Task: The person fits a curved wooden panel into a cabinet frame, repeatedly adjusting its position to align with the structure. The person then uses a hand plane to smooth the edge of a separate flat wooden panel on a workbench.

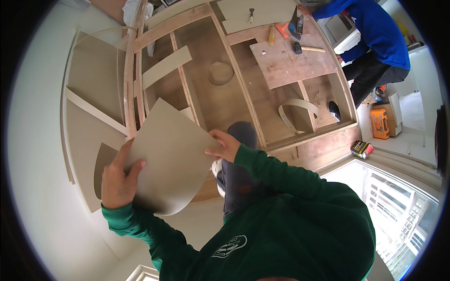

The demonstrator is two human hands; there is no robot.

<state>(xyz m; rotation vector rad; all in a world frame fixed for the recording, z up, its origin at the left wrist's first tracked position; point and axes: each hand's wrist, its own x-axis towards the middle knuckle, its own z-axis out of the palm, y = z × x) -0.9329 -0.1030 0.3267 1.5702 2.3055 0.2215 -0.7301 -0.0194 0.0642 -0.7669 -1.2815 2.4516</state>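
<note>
Grasping a thin sheet (171,150) by opposite side edges, with left hand (119,182) and right hand (226,146); held up between the two, short of the wooden frame (173,27) lying beyond the grip. Could crease or crack if bowed harder between the hands, slip if tugged against the right-hand edge pinch, or chip if knocked on the frame. Plain beige, smooth, pointed beyond the grip, curling below it.
</note>
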